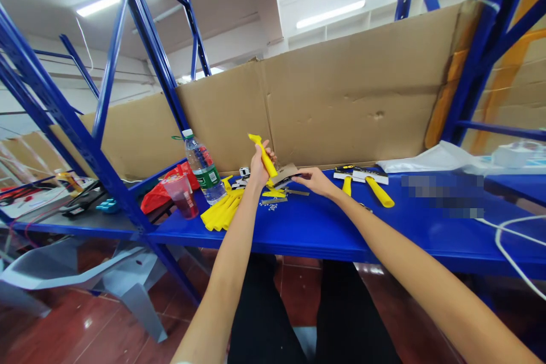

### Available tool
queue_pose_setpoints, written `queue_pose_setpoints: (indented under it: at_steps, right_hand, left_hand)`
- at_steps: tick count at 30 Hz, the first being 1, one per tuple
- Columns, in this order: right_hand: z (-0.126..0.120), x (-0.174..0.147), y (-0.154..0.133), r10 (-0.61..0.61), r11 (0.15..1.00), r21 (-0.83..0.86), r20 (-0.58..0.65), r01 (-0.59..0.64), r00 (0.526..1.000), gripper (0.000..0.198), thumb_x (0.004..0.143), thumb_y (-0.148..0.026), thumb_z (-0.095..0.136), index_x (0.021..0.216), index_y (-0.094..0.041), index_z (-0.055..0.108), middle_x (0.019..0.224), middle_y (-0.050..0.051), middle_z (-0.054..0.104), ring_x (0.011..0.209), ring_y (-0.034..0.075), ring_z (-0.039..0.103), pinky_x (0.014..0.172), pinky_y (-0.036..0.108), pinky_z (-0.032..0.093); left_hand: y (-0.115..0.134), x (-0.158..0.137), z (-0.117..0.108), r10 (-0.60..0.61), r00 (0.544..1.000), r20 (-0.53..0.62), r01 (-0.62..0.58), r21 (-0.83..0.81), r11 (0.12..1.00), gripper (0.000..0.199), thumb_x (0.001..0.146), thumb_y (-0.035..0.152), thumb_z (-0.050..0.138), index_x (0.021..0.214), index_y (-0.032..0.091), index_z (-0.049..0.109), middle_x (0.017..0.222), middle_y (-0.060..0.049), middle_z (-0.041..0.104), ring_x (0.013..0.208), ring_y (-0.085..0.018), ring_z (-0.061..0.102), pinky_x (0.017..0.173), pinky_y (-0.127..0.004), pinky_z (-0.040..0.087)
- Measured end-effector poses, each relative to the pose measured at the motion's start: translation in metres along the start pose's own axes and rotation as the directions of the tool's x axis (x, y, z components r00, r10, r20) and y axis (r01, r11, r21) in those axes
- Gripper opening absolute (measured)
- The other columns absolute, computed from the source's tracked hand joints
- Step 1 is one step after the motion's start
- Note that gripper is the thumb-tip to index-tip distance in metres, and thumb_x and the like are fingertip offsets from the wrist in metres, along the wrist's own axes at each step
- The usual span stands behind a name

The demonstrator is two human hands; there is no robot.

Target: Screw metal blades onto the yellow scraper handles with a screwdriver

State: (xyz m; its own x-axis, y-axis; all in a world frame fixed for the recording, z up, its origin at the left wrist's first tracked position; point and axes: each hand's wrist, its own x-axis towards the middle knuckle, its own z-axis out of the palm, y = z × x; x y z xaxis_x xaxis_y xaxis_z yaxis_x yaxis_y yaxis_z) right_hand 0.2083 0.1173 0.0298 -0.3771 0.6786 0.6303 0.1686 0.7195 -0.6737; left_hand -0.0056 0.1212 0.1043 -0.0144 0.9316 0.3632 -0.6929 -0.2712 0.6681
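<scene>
A workshop for small hardware
Blue metal rack posts (147, 40) frame a blue bench (307, 227), with cardboard sheets (354, 85) standing behind it like a partition. On it lie a bunch of yellow handles (222, 211), a scatter of tiny metal parts (272, 206) and 2 yellow-handled tools (379, 192). Strip lights (330, 14) shine overhead; a pale plastic chair (123, 290) stands on the red tiled floor (298, 290).

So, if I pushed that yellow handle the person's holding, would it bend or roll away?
The yellow handle probably wouldn't bend much: it sticks out straight from the left hand. Its shaft looks rounded, so it could roll a little, but the wider end might stop it. It's likely light, since one hand holds it up.
</scene>
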Motion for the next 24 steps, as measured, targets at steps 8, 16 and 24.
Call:
queue_pose_setpoints:
  at_steps: [8, 16, 24]
  right_hand:
    - [0.01, 0.002, -0.001, 0.202, 0.924, 0.338, -0.027, -0.181, 0.979, 0.049, 0.078, -0.066, 0.092, 0.09, -0.02, 0.083, 0.084, 0.004, 0.079, 0.082, 0.021, 0.072, 0.081, 0.038, 0.062]
    - [0.009, 0.004, 0.003, 0.239, 0.897, 0.407, -0.121, -0.171, 0.963, 0.065, 0.068, -0.077, 0.094, 0.095, -0.02, 0.08, 0.09, 0.007, 0.083, 0.085, 0.024, 0.076, 0.087, 0.045, 0.068]
    - [0.006, 0.005, 0.009, 0.241, 0.927, 0.343, -0.226, -0.154, 0.944, 0.064, 0.064, -0.079, 0.095, 0.075, -0.024, 0.064, 0.073, 0.001, 0.07, 0.08, 0.022, 0.068, 0.076, 0.037, 0.061]
  left_hand:
    - [-0.023, 0.006, -0.031, 0.0, 0.994, -0.107, 0.009, 0.082, 0.997, 0.046, 0.107, 0.055, 0.07, 0.133, 0.017, 0.072, 0.11, -0.013, 0.08, 0.1, -0.021, 0.074, 0.088, -0.03, 0.055]
    - [-0.021, -0.006, -0.037, 0.019, 0.997, -0.081, -0.002, 0.197, 0.98, 0.032, 0.098, 0.039, 0.086, 0.116, 0.013, 0.078, 0.104, -0.013, 0.083, 0.084, -0.015, 0.072, 0.081, -0.025, 0.051]
    - [-0.027, -0.011, -0.047, 0.009, 0.997, -0.079, 0.011, 0.258, 0.966, 0.031, 0.097, 0.04, 0.087, 0.107, 0.012, 0.076, 0.108, -0.014, 0.085, 0.082, -0.014, 0.073, 0.083, -0.026, 0.055]
